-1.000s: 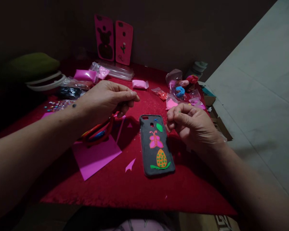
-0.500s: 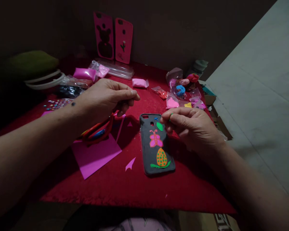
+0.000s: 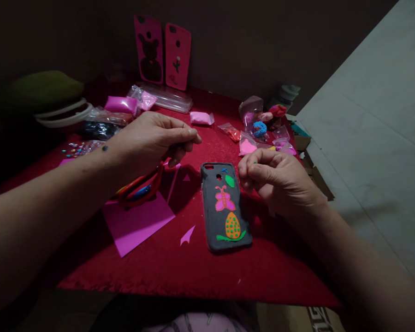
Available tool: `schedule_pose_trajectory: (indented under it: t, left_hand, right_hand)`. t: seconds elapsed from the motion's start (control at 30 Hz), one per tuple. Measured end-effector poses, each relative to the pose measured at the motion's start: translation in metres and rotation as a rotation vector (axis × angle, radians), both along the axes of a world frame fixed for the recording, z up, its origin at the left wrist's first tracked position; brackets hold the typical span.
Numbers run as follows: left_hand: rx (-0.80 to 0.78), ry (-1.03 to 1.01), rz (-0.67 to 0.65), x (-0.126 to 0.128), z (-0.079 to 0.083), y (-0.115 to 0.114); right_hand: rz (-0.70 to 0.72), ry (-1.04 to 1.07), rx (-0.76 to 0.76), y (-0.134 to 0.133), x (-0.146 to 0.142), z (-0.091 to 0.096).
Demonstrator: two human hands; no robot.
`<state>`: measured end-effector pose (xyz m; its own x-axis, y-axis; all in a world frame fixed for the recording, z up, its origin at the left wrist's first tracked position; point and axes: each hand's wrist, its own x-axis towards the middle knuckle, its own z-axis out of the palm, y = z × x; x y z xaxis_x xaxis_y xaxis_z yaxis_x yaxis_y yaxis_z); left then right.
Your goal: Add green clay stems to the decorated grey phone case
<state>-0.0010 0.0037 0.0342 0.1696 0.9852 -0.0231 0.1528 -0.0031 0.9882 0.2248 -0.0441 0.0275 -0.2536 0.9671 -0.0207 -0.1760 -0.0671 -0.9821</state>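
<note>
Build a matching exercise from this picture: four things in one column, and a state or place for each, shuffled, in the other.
Column one
1. Bare right hand
2. Dark grey rectangular phone case
3. Bright pink flat sheet
4. Magenta rectangular phone case

Column two
A. Standing at the back, bearing a dark brown bear shape
B. Lying flat, decorated with a pink butterfly
C. Pinching a tiny green piece
D. Lying to the left of the grey case, undecorated

Pairs: 1-C, 2-B, 3-D, 4-A
</note>
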Motion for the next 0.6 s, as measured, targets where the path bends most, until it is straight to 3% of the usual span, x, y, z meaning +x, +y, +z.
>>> schedule_pose_trajectory:
  t: [0.6]
  left_hand:
    - [-0.012, 0.03, 0.01, 0.0013, 0.0034, -0.0033]
  right_hand:
    - [0.021, 0.013, -0.029, 0.0019, 0.0027, -0.0032]
